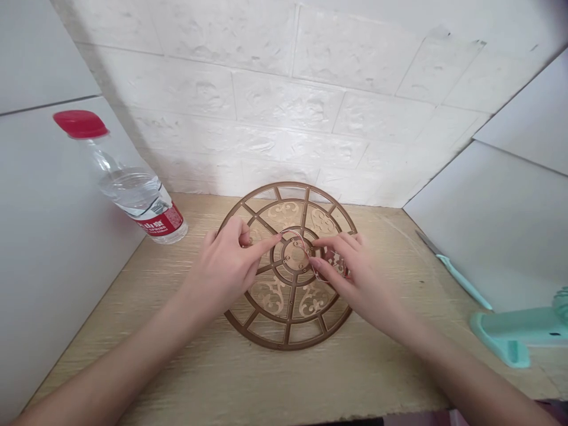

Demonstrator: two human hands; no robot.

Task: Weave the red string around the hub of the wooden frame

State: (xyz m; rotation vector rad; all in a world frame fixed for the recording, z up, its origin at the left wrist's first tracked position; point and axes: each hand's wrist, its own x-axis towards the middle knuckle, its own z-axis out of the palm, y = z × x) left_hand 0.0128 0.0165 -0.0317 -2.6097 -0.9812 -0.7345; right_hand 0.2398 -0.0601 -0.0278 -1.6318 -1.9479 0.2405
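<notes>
A round brown openwork mat [288, 344] with scrollwork panels lies flat on the wooden desktop [381, 378]. My left hand [222, 266] and my right hand [357, 278] are both over its centre. A thin pinkish loop of cord or wire [302, 241] sits there between them. My right thumb and index finger pinch one side of the loop. My left index finger stretches to the loop's other side, and I cannot tell whether it grips it.
A clear water bottle [133, 189] with a red cap and red label leans at the left. A knife with a mint handle [461, 281] lies at the right, near a mint plastic object [510, 334]. White panels and a textured white wall [266, 100] bound the desk.
</notes>
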